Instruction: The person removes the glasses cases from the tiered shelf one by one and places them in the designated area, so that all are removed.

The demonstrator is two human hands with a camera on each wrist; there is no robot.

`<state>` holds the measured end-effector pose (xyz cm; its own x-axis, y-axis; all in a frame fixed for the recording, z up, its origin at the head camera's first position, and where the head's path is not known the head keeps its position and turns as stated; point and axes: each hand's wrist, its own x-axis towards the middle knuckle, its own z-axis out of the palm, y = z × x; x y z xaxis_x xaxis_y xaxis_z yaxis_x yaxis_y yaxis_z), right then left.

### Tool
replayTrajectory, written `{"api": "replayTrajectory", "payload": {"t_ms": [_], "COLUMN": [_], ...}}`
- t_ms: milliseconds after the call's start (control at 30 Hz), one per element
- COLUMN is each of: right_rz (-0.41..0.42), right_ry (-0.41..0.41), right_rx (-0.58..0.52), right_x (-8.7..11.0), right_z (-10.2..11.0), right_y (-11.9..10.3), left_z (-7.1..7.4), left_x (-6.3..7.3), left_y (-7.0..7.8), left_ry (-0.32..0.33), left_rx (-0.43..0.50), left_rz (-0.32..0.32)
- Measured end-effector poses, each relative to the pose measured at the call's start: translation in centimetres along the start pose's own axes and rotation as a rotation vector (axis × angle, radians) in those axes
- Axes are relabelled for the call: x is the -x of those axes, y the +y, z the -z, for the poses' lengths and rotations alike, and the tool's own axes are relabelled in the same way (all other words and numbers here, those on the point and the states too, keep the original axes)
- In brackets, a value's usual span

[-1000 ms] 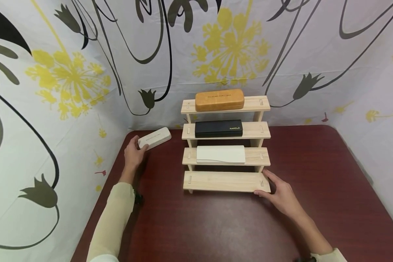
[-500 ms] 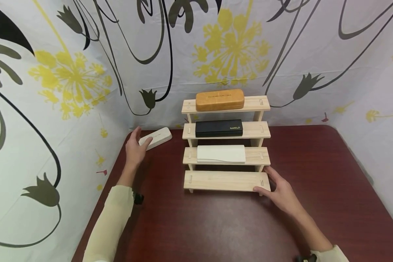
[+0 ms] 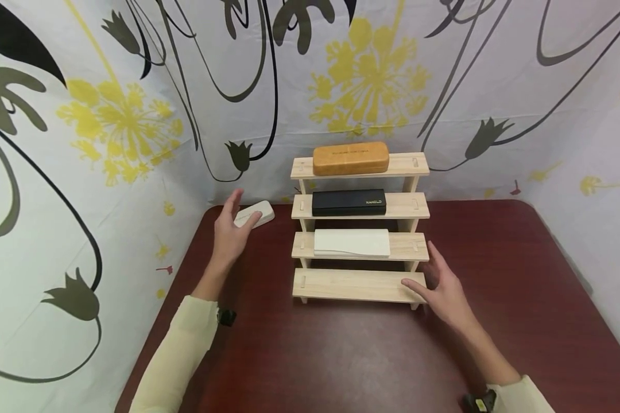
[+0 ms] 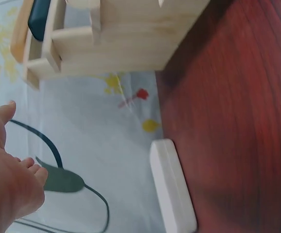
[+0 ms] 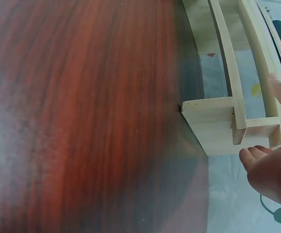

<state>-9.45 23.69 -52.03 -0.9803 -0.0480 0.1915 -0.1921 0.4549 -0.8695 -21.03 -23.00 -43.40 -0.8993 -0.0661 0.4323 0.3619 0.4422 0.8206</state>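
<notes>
A small white glasses case [image 3: 264, 214] lies on the table at the back left. My left hand [image 3: 231, 236] hovers beside and partly over it, fingers spread and nothing held; the left wrist view shows a gap between the hand [image 4: 14, 170] and the case [image 4: 172, 189]. A four-step wooden rack [image 3: 359, 285] stands at the middle. My right hand [image 3: 448, 295] is at its lower right end, fingers extended, thumb over the bottom step's corner; contact cannot be told. On the upper steps sit an orange-brown case [image 3: 350, 159], a black case [image 3: 348, 203] and a white case [image 3: 351, 243].
The dark red table [image 3: 361, 355] meets patterned cloth [image 3: 289, 97] at the back and both sides. The rack's bottom step bears nothing.
My left hand has let go of the small white case and risen, moving back and right. My right hand's fingers have loosened from the rack's lower right end.
</notes>
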Motion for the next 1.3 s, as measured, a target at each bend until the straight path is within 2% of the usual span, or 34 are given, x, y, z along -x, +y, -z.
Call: {"api": "replayTrajectory", "payload": {"t_ms": [133,333,433,567,733,933,1300], "right_rz": [0.0,0.003,-0.008,-0.017,0.024,0.056,0.083], "right_ry": [0.015,0.002,0.0,0.012,0.026,0.044,0.063], "right_rx": [-0.028,-0.091,-0.095,-0.086,-0.068,-0.015,0.012], "right_x": [-0.3,-1.1,-1.4,-1.8,-2.7,-3.5,-4.0], "right_z": [0.0,0.0,0.0,0.2,0.4,0.5,0.6], "right_y": [-0.2,-0.1,-0.2,-0.4,-0.4,-0.5,-0.9], "left_z": [-0.9,-2.2,-2.8,-3.9,-4.7,-5.5,-7.0], "left_x": [0.4,1.6,2.1,2.5,2.8,3.3,4.4], "left_y": [1.7,5.4,6.1,5.3,4.6,4.4,4.0], "left_ry": [-0.025,-0.095,-0.13,-0.174,-0.22,-0.253,-0.345], "left_rx": [0.031,0.097,0.095,0.078,0.089,0.08,0.101], "left_rz": [-0.004,-0.039,-0.062,-0.074,-0.11,-0.181,-0.215]}}
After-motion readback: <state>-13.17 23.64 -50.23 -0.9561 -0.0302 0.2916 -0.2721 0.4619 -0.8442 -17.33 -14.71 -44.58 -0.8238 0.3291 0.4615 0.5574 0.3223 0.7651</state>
